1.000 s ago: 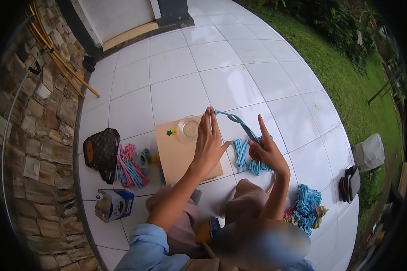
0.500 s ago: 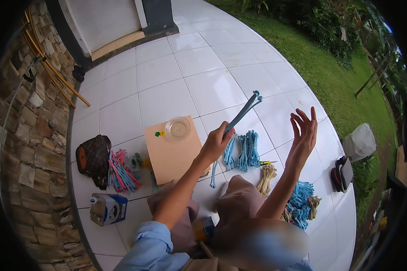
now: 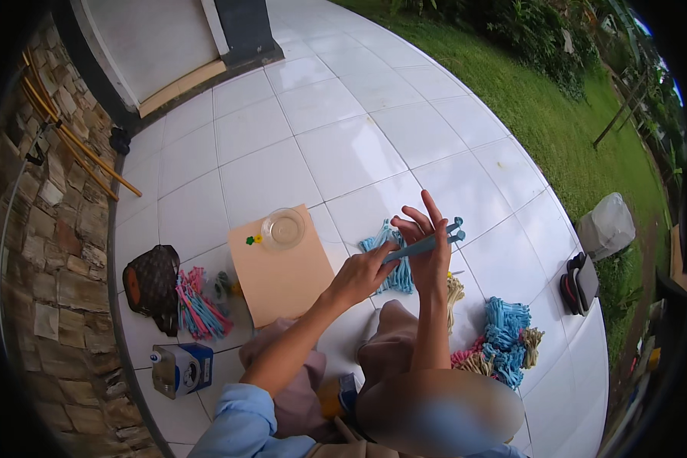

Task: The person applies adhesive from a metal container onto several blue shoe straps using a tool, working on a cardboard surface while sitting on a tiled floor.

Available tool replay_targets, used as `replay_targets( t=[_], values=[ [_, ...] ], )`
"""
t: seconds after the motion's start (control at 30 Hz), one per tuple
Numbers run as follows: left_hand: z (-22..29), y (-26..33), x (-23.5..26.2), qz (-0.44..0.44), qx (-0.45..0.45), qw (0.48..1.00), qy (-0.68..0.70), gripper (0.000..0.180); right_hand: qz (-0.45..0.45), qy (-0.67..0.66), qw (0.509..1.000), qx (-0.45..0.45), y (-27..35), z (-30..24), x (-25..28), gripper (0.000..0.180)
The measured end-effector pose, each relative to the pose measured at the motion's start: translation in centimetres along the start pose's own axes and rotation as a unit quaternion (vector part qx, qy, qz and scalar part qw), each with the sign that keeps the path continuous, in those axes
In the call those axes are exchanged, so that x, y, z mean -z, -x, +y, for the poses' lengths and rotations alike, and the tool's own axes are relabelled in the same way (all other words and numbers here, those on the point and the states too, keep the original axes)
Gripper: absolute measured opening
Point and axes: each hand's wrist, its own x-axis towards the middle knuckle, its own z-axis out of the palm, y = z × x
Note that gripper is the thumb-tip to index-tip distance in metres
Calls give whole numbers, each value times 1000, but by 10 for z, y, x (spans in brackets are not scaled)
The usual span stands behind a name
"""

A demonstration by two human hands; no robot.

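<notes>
One bowl (image 3: 283, 227), one board (image 3: 282, 271)

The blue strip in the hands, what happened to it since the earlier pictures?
Half a second ago the left hand alone held the blue strip up; the right hand was open and apart. Now the right hand has closed in and touches it. The tan board and clear bowl stayed.

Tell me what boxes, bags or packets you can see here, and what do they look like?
Small box: on the tiles at lower left, by the stone wall; blue and white, squarish.
Brown bag: on the tiles left of the tan board, dark brown, rounded, soft.
Plastic bag: at the tile edge by the grass, far right; whitish, lumpy.
No signs or screens show.
</notes>
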Motion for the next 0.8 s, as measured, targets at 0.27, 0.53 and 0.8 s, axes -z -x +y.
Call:
replay_targets(
  t=[0.27, 0.53, 0.8],
  values=[
    [-4, 1, 21, -26, -11, 998, -61, 18, -83, -21, 996, -22, -5, -7, -1, 78],
    [-17, 14, 22, -94, 86, 968, 215, 35, -101, -3, 994, -28, 0, -1, -26, 67],
    [-2, 20, 25, -148, 87, 907, 384, 50, -45, 77, 996, -26, 4, -11, -54, 48]
  ],
)
